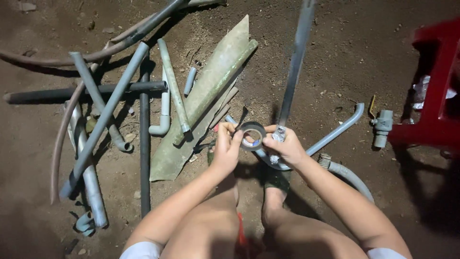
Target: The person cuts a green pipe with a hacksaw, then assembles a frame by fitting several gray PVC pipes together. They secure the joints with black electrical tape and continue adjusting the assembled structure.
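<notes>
**Two hands on one roll of tape**

Two of our hands meet over the dirt floor (335,62), near the middle of the scene. Our left hand (226,147) pinches the dark roll of tape (252,135) by its left rim, fingers pressed around it. Our right hand (286,146) closes its fingers on the joint where a long grey pipe (295,62) meets a curved grey elbow pipe (335,132), while touching the roll's right side. The roll sits just beside that joint. We judge the wrapping barely begun: we cannot tell whether a free end of tape is already stuck down, and no wound tape shows on the joint.

To the left lies a heap of spare pipes (108,108) and a flat greenish sheet (206,96). To the right rest a grey valve (382,125) and a red plastic stool (438,86).
</notes>
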